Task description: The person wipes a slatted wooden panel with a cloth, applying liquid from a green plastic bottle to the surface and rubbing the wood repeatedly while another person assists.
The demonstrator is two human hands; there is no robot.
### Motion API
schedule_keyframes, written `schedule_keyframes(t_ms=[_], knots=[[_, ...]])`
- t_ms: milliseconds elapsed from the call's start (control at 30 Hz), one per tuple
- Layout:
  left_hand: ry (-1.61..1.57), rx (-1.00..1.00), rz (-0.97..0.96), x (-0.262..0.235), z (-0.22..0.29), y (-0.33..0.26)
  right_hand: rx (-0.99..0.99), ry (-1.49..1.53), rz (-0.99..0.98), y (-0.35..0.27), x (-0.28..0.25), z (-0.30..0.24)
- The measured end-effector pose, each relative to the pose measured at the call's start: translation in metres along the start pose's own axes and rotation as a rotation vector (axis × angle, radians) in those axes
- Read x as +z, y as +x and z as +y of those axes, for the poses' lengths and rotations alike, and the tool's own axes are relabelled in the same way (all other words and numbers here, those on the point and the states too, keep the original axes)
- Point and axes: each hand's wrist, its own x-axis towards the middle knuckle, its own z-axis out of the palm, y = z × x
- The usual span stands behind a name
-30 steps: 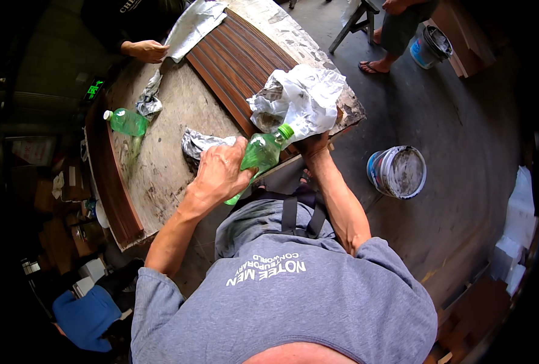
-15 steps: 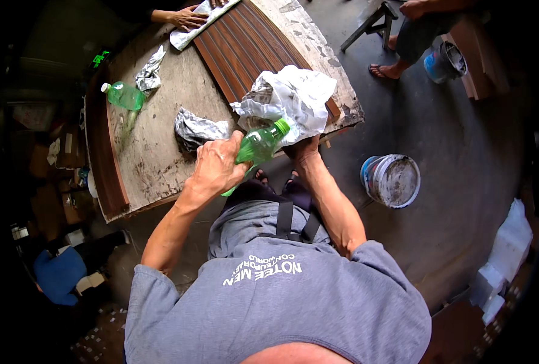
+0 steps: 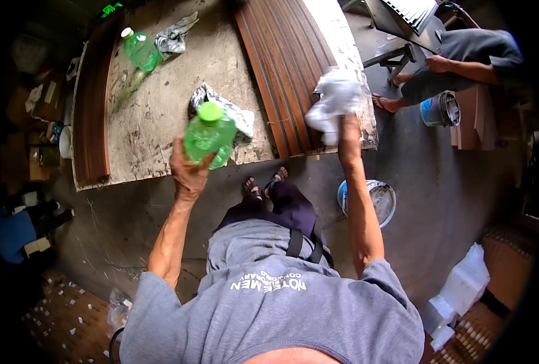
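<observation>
1. While the left hand [image 3: 187, 173] grips a green bottle [image 3: 210, 134] upright above the near edge of the table [image 3: 154, 115], its cap is on.
2. Right hand [image 3: 345, 124] is clenched on a white rag [image 3: 336, 103], held over the ribbed brown panel [image 3: 284, 67] at the table's right.
3. Crumpled foil [image 3: 233, 112] lies just beyond the bottle.
4. Far left stands a second bottle [image 3: 141, 50].
5. A bucket [image 3: 375, 200] sits on the floor, near right.
</observation>
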Motion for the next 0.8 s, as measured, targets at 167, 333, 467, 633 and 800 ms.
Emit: schedule_keyframes(t_ms=[167,333,467,633,800], knots=[[0.307,-0.117,0.396,-0.025,-0.084,0.0,-0.657,-1.312,-0.216,0.069,0.054,0.065],[0.363,-0.138,0.496,-0.041,-0.116,-0.001,-0.665,-1.342,-0.148,0.184,0.094,0.045],[0.389,-0.176,0.483,-0.039,-0.118,0.001,-0.689,-1.33,-0.236,0.156,0.098,0.021],[0.223,-0.231,0.592,-0.013,-0.1,-0.012,-0.66,-1.293,-0.621,0.038,0.005,0.046],[0.435,-0.453,0.578,0.072,-0.015,-0.073,-0.702,-1.398,-0.494,0.181,0.024,0.034]])
